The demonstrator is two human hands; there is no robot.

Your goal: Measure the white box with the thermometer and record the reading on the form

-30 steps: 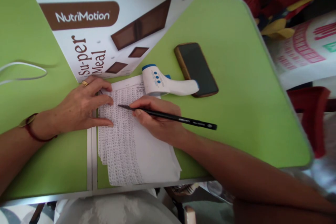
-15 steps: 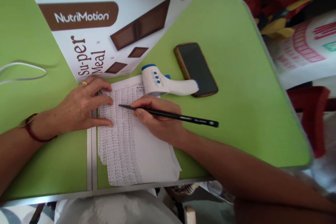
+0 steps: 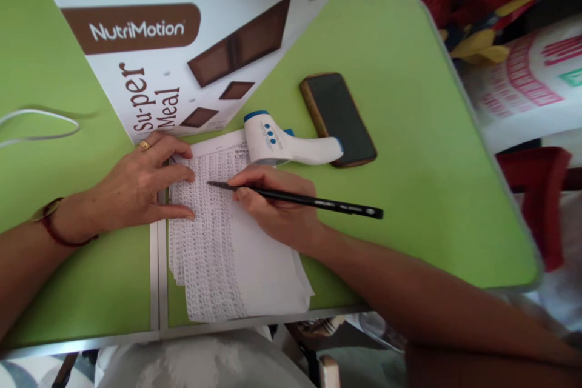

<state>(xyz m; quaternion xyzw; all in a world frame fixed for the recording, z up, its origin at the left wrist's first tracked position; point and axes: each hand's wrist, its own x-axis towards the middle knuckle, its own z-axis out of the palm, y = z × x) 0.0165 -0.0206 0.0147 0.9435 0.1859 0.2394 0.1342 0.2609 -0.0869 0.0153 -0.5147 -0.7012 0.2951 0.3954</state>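
Handwritten sheets of paper (image 3: 268, 273) lie stacked on the green table, dense rows of writing covering their left part. My right hand (image 3: 282, 203) rests on the top sheet, its fingers closed around a slim black pen (image 3: 336, 206) whose point is over the written rows. Whether the tip touches the paper I cannot tell. With fingers spread, my left hand (image 3: 145, 185) lies across the left edge of the sheets and holds nothing. A white and blue infrared thermometer (image 3: 282, 142) sits on the top edge of the papers, its handle end overlapping a phone.
The dark phone (image 3: 343, 118) in a brown case lies beyond my right hand. A large white NutriMotion box (image 3: 177, 66) stands behind the papers. At far left is a white cable (image 3: 40, 112). A red chair (image 3: 536, 206) and a printed sack (image 3: 531, 79) are past the table's right edge.
My right hand and the pen have shifted very slightly to the right, and the pen has rolled a little in the fingers. My left hand keeps its place on the sheets.
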